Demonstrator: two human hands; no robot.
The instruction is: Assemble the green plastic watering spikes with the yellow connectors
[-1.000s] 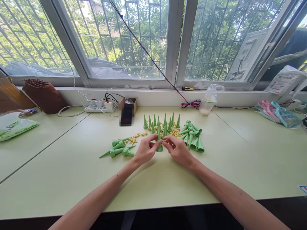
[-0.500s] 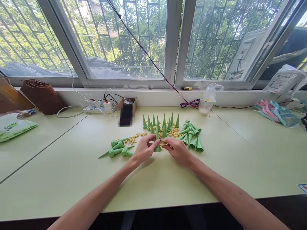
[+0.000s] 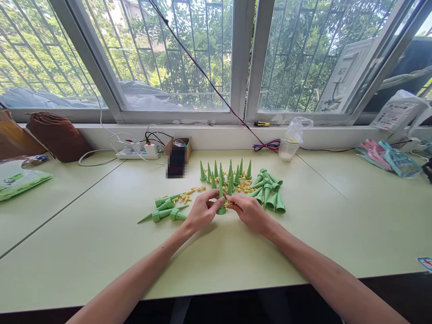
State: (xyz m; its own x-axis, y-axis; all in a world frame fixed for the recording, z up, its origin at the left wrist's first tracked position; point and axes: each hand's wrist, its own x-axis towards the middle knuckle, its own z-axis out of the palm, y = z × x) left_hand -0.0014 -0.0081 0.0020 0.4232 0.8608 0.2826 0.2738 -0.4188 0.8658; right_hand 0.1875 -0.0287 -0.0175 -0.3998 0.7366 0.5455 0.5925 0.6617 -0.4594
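Observation:
My left hand is closed around a green plastic plant watering spike, which stands upright with its point up. Pinched in the fingers of my right hand is a small yellow plastic piece, held against the spike's right side. Just beyond my hands, several green spikes stand upright in a group, with loose yellow pieces among them. More green spikes lie heaped to the right. On the left, a few spikes with collars lie on their sides beside scattered yellow pieces.
At the back of the table stand a power strip, a small cardboard box and a clear plastic cup. A brown bag lies at the left. Pink and teal packages lie at the right.
Both hands keep almost the same position around the upright spike. The whole view has shifted very slightly; nothing on the table has visibly moved.

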